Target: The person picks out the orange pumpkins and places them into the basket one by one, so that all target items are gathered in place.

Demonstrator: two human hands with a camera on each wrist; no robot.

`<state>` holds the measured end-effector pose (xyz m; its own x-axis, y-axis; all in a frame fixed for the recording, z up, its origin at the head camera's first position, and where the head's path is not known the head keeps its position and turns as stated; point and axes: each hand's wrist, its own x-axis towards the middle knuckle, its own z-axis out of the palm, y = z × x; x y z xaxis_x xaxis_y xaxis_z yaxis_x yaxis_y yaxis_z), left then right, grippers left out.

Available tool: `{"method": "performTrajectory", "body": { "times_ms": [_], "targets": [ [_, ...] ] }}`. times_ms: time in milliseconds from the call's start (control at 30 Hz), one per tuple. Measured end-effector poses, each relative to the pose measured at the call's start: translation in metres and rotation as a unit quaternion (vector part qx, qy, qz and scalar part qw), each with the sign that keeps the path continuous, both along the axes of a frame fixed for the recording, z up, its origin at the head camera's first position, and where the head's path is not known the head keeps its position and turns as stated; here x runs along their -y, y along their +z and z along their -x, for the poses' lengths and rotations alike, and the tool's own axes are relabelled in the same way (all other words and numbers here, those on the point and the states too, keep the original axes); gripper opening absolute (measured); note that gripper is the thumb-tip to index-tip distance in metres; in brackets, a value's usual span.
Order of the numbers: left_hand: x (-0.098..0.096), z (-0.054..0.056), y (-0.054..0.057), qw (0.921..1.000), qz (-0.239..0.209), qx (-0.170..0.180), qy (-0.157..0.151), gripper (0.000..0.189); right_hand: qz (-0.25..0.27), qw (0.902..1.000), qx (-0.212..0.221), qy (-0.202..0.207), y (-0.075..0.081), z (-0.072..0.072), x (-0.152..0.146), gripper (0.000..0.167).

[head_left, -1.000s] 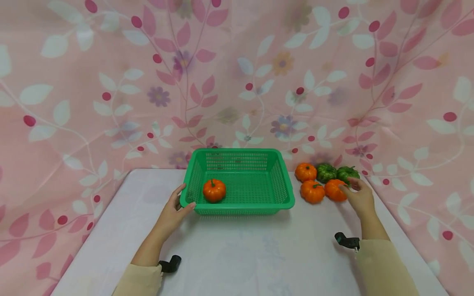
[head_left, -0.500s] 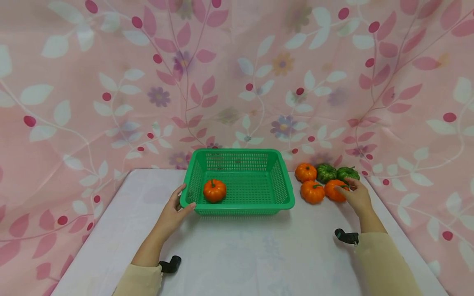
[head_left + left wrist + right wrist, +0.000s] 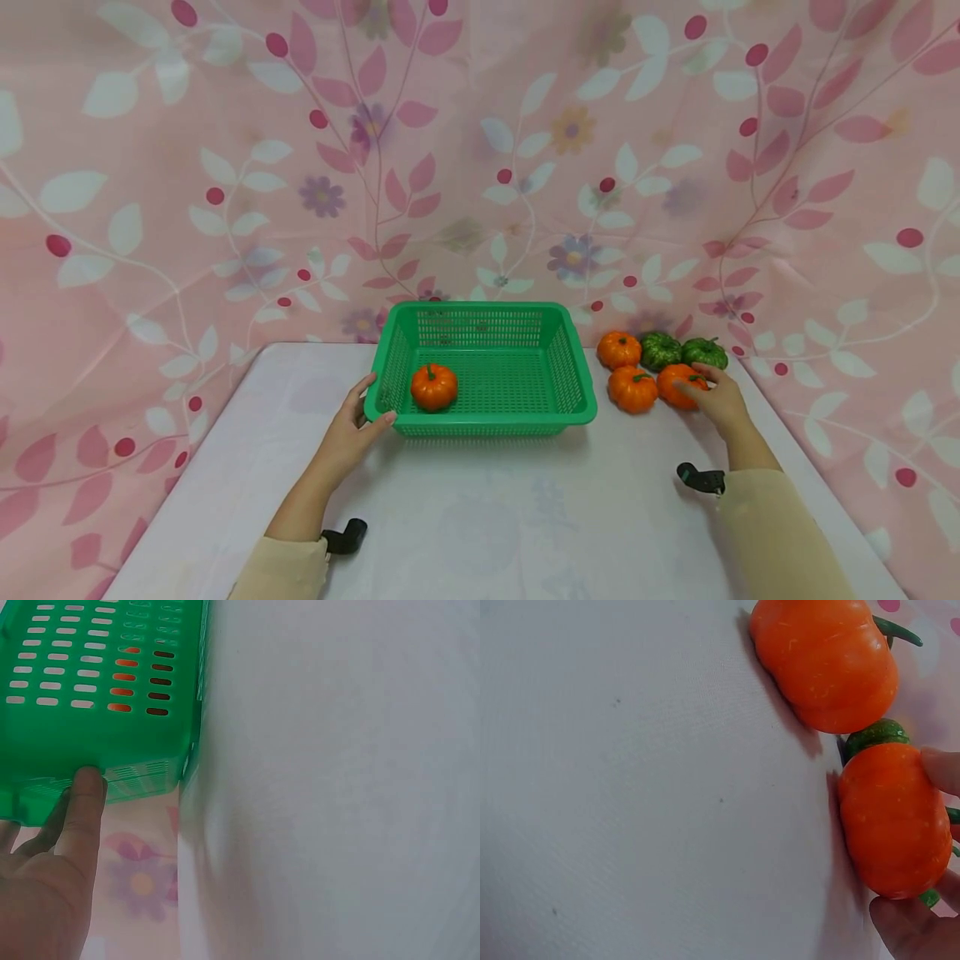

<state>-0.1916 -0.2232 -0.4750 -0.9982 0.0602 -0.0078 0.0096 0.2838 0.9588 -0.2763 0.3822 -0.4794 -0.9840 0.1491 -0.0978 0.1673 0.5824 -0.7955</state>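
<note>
A green plastic basket (image 3: pixel 480 419) stands on the white table, and one small orange pumpkin (image 3: pixel 434 387) sits inside it, towards its left. My left hand (image 3: pixel 347 435) holds the basket's front left corner, with the thumb on the front rim and the fingers at the left side. In the left wrist view, a straight digit presses against the basket wall (image 3: pixel 90 739). At the right, my right hand (image 3: pixel 723 402) grips another orange pumpkin (image 3: pixel 896 821) between thumb and fingers; it still rests on the table. Part of this pumpkin is hidden by the hand.
Beside the held pumpkin lie two more orange pumpkins, a front one (image 3: pixel 632 389) and a back one (image 3: pixel 619 350). Two green pumpkins, one at centre (image 3: pixel 661 351) and one at right (image 3: pixel 705 354), lie behind. A pink floral cloth (image 3: pixel 480 167) hangs behind the table (image 3: pixel 480 517).
My right hand has shifted slightly left and closed in around the front right orange pumpkin. The left hand, the basket and the other pumpkins stay where they were.
</note>
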Motion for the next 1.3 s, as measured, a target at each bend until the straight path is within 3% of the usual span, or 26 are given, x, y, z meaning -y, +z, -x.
{"method": "performTrajectory", "body": {
  "times_ms": [567, 767, 1300],
  "targets": [
    [0.002, 0.001, -0.002, 1.0, 0.0, -0.001, -0.004, 0.083, -0.017, 0.9998, 0.009, 0.002, 0.001, -0.004, 0.0, 0.084],
    [0.001, 0.001, -0.001, 1.0, -0.003, 0.001, -0.002, 0.082, -0.03, 0.9995, -0.01, -0.01, 0.004, -0.007, -0.001, 0.084],
    [0.0, 0.003, -0.003, 1.0, 0.003, 0.003, 0.007, 0.08, -0.006, 0.9984, -0.054, -0.018, 0.039, -0.029, 0.008, 0.086]
  ]
}}
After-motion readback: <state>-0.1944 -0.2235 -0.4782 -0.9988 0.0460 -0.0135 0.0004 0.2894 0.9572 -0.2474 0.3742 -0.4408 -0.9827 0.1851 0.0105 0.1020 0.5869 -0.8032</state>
